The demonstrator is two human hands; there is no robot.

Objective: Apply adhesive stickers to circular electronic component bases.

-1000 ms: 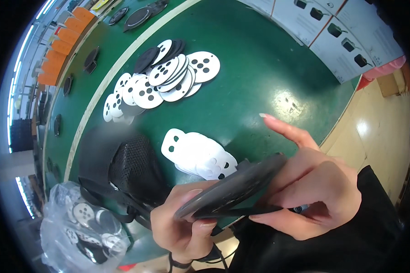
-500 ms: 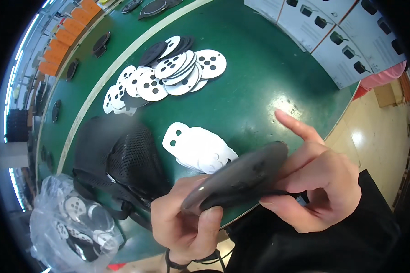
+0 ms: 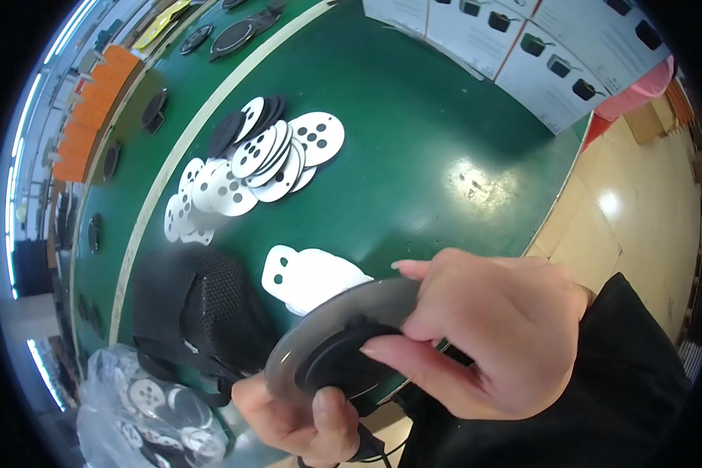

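Note:
A round dark disc, with a smoky grey, see-through-looking rim and a black round part at its centre, is tilted between my two hands. My left hand grips its lower left edge, thumb on the near face and fingers behind. On the right side my right hand closes at the disc, its thumb laid on the black centre; what its curled fingers pinch is partly hidden. Just beyond the disc lies a small stack of white rounded pieces with holes at one end.
White discs with dark holes and several black discs overlap on the green table. A black mesh bag and a clear plastic bag with discs sit at left. Printed boxes stand far right. Black devices lie beyond a pale strip.
The disc has turned so its face with the black centre shows more. My right hand has moved left over it, and its raised index finger has come down. The view has shifted.

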